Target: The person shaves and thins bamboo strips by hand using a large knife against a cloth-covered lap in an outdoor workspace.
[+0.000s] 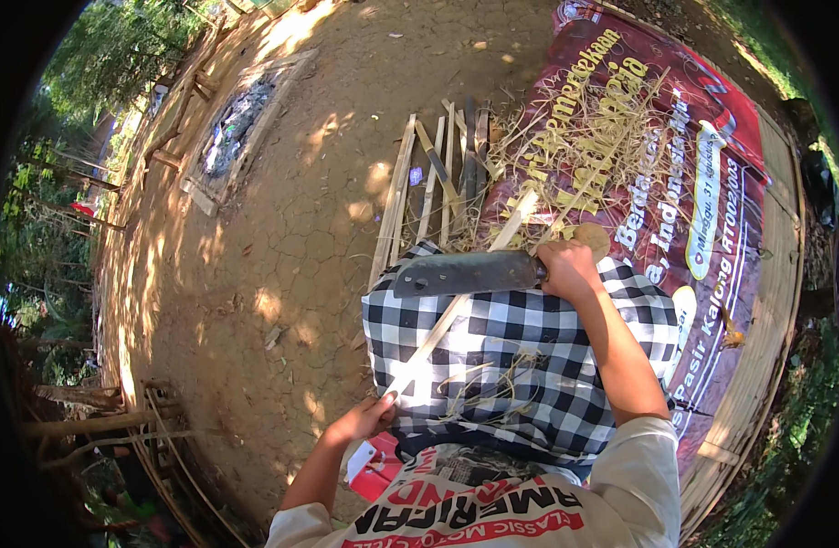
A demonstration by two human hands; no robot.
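Note:
My right hand is closed round the handle of a broad, dark cleaver. Its blade points left and lies across a pale bamboo strip. The near end of that strip is pinched in my left hand, low and to the left. From there the strip slants up and away, passing under the blade, and its far end shows beyond the cleaver. A black-and-white checked cloth covers my lap beneath both hands, with a few thin shavings on it.
Several bamboo strips lie on the dirt ground ahead. To the right, a maroon printed banner strewn with straw-like shavings covers a bamboo platform. A framed ash pit is at the far left. Wooden poles stand near left.

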